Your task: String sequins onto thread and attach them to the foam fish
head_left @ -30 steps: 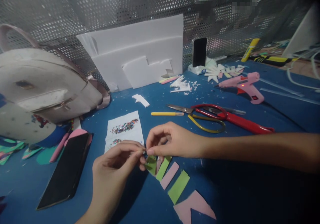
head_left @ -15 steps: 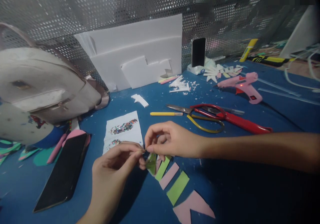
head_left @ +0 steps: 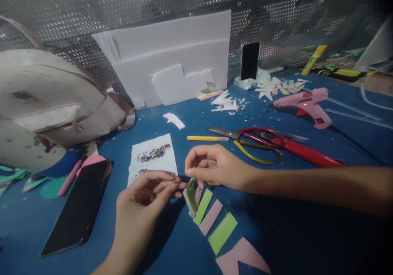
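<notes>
My left hand [head_left: 147, 203] is closed in a pinch, thumb against fingertips, on something too small to make out. Just right of it, my right hand [head_left: 215, 166] has its thumb and forefinger together. Its lower fingers curl at the upper end of a row of green and pink flat pieces [head_left: 215, 233], which ends in a forked pink piece [head_left: 242, 255]. How these fingers grip the end is partly hidden. Behind my left hand, a white paper [head_left: 134, 154] carries two heaps of multicoloured glitter bits [head_left: 154, 153], the nearer one partly covered.
Scissors [head_left: 225, 132], a yellow pen [head_left: 207, 138] and a red-handled tool [head_left: 313, 152] lie beyond my right hand. A pink glue gun [head_left: 310, 103] shows a lit red light. Left are a phone [head_left: 76, 209] and a backpack [head_left: 55, 90]. White boards [head_left: 172, 49] lean at the back.
My right thumb and forefinger have parted from my left fingertips, moving slightly up and right. The green end piece has tilted more upright. The whole view has shifted slightly.
</notes>
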{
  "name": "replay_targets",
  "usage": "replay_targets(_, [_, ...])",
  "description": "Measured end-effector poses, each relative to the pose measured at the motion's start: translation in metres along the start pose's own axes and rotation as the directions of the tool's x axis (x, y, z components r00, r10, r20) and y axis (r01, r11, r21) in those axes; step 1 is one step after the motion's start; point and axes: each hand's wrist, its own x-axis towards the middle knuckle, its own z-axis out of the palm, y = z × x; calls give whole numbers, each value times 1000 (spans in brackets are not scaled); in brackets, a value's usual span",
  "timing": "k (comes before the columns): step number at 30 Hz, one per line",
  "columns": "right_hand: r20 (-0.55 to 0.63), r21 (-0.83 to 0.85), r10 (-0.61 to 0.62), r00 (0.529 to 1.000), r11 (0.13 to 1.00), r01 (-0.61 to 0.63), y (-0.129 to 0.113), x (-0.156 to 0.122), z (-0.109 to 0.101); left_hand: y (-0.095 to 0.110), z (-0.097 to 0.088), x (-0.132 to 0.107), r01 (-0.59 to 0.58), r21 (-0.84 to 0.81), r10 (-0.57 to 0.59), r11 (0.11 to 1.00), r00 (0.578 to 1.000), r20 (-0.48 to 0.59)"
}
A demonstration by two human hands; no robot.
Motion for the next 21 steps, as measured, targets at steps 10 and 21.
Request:
replay_targets(10, [-63, -201, -66, 996, 978, 52, 6, -6, 1, -4, -1, 1, 49, -26, -49, 998, 999, -6])
replay_targets(21, [13, -356, -231, 973, 908, 221, 13, -9, 0, -1, 0, 1, 39, 24, -38, 999, 999, -22])
